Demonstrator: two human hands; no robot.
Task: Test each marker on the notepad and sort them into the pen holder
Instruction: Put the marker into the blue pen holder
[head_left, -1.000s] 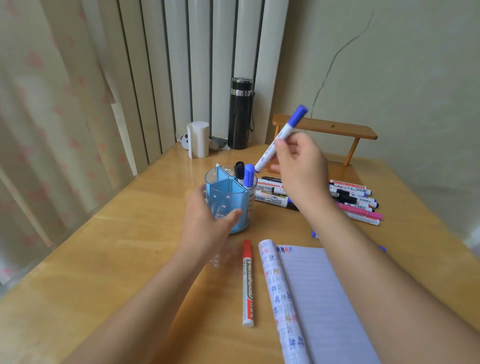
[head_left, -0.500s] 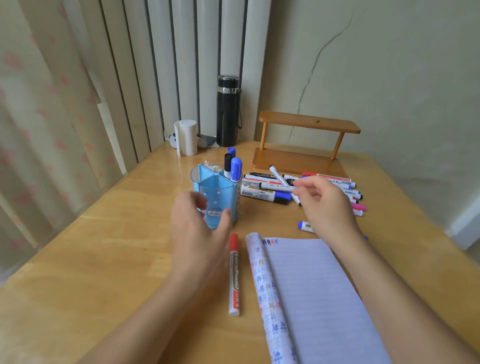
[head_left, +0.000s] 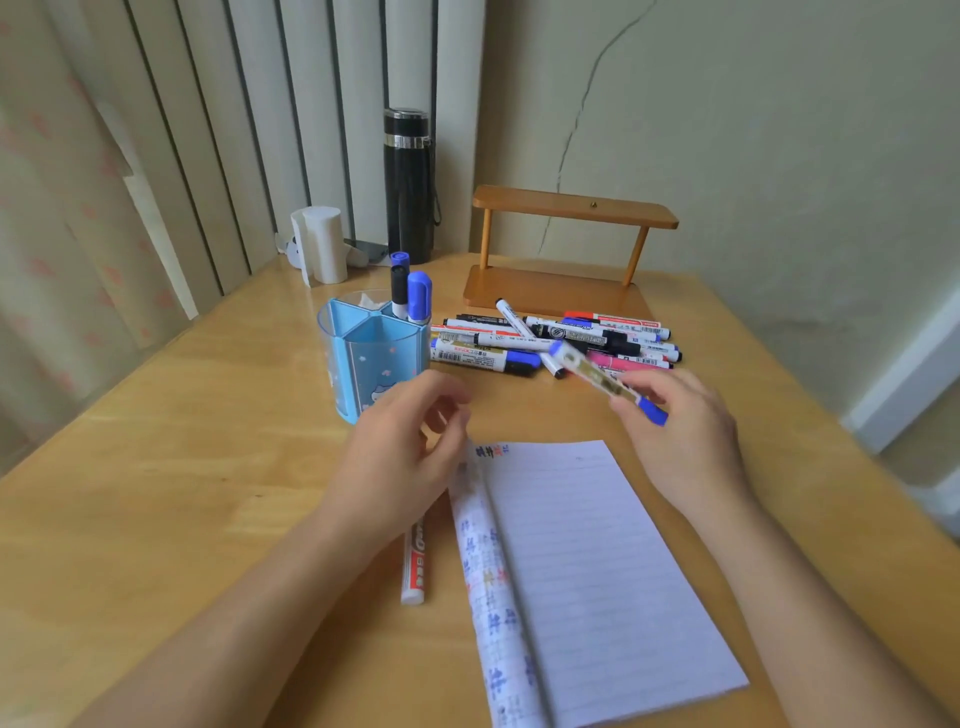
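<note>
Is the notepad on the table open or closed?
Open: the notepad shows a lined page facing up, and its patterned cover is turned over to the left.

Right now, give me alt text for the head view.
The right hand holds a blue marker in the air just beyond the notepad; the left hand hovers empty beside the blue pen holder, which holds three markers. More markers lie piled behind, one red marker beside the notepad.
</note>
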